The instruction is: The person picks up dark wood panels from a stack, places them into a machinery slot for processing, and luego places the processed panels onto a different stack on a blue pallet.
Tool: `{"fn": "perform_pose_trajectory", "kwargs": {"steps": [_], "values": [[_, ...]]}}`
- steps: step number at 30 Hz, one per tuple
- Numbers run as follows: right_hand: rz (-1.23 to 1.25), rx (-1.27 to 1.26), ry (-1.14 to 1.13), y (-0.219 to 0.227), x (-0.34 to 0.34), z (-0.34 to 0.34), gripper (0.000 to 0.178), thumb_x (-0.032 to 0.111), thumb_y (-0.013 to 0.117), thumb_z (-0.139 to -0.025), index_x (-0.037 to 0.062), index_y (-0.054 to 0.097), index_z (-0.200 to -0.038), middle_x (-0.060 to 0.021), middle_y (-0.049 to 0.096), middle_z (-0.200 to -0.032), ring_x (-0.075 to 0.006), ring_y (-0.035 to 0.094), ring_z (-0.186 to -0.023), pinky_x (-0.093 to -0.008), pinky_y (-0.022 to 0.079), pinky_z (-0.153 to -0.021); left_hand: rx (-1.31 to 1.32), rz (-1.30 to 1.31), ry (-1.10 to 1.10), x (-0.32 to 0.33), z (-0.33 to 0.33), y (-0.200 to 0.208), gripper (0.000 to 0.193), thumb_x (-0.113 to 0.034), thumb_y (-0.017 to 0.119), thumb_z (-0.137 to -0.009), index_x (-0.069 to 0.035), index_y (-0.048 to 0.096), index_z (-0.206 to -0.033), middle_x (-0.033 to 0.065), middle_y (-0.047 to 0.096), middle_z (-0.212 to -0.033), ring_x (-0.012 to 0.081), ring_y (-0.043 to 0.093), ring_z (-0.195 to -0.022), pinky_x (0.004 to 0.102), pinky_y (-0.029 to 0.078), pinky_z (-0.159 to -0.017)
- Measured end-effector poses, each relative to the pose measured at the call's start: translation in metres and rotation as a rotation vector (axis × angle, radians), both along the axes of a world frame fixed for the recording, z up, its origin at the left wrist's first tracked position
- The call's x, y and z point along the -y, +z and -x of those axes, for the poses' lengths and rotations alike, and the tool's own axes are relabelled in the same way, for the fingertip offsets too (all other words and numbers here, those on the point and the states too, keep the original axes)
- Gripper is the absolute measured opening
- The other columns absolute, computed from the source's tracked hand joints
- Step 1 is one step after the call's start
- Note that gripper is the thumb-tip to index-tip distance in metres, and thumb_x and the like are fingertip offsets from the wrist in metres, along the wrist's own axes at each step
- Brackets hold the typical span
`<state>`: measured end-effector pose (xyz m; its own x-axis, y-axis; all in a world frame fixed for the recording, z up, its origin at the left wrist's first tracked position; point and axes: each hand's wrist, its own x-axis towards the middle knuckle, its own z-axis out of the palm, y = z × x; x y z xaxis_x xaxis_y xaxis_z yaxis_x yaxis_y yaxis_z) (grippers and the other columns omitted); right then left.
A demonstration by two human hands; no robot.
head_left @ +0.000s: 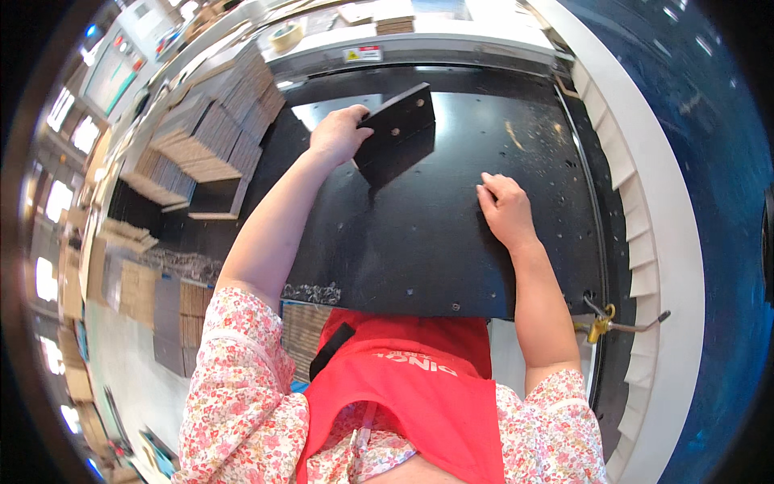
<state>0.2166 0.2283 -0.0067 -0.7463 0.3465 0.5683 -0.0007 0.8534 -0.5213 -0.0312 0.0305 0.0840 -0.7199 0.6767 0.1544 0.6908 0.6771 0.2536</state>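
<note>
My left hand (339, 135) grips one end of a dark rectangular panel (407, 114), thumb on the near side. The panel is tilted up on edge above the glossy black worktable (403, 258), which mirrors it, and two round holes show in its face. Whether its lower edge touches the table I cannot tell. To the right, apart from the panel, my right hand (508, 211) is over the table with its fingers curled closed. Nothing shows between those fingers, though their underside is hidden.
Stacked boards (205, 133) stand along the table's left side. A roll of tape (286, 36) lies on the ledge behind. At the front right corner hangs a yellow-handled air gun (601, 324). A pale pleated machine guard (625, 194) borders the right side.
</note>
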Motion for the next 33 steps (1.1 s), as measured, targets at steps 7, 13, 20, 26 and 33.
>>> {"fn": "perform_pose_trajectory", "kwargs": {"steps": [7, 13, 20, 26, 33], "values": [[0.057, 0.009, 0.017, -0.002, 0.003, -0.001, 0.023, 0.012, 0.064, -0.089, -0.0049, 0.067, -0.105, -0.0208, 0.067, -0.101, -0.0375, 0.064, -0.098, -0.0420, 0.051, -0.086, 0.470, -0.653, 0.094, 0.088, -0.011, -0.015, 0.029, -0.020, 0.060, -0.097, 0.003, 0.065, -0.115, 0.0127, 0.070, -0.103, 0.0186, 0.065, -0.097, 0.0335, 0.050, -0.088], [0.089, 0.090, 0.039, -0.009, -0.007, -0.016, 0.031, 0.009, 0.063, -0.093, -0.0102, 0.061, -0.116, -0.0188, 0.067, -0.095, -0.0260, 0.064, -0.085, -0.0344, 0.051, -0.081, 0.718, -1.350, 0.149, 0.218, -0.084, -0.003, 0.028, -0.022, 0.056, -0.101, -0.001, 0.061, -0.120, 0.0042, 0.068, -0.106, 0.0104, 0.062, -0.095, 0.0252, 0.049, -0.087], [0.123, 0.241, -0.070, -0.014, -0.021, -0.012, 0.041, 0.020, 0.055, -0.100, -0.0105, 0.056, -0.127, -0.0184, 0.070, -0.105, -0.0235, 0.067, -0.093, -0.0318, 0.052, -0.084, -0.131, -1.848, 0.741, 0.394, -0.180, -0.022, 0.033, -0.020, 0.051, -0.103, 0.000, 0.054, -0.128, 0.0065, 0.062, -0.118, 0.0117, 0.057, -0.106, 0.0259, 0.045, -0.095], [0.056, 0.216, -0.134, -0.021, -0.025, 0.000, 0.044, 0.023, 0.055, -0.100, -0.0099, 0.055, -0.129, -0.0182, 0.070, -0.106, -0.0238, 0.067, -0.093, -0.0323, 0.051, -0.085, -0.862, -1.650, 1.375, 0.572, -0.250, -0.105, 0.033, -0.016, 0.047, -0.103, 0.001, 0.054, -0.131, 0.0080, 0.062, -0.120, 0.0144, 0.058, -0.104, 0.0278, 0.047, -0.094], [-0.070, 0.207, -0.076, -0.045, -0.079, 0.012, 0.044, 0.024, 0.055, -0.100, -0.0099, 0.056, -0.128, -0.0188, 0.069, -0.108, -0.0238, 0.067, -0.095, -0.0312, 0.052, -0.086, -0.620, -1.466, 1.927, 0.682, -0.272, -0.240, 0.033, -0.018, 0.052, -0.099, 0.002, 0.060, -0.124, 0.0142, 0.065, -0.120, 0.0232, 0.062, -0.107, 0.0342, 0.049, -0.095]]}}
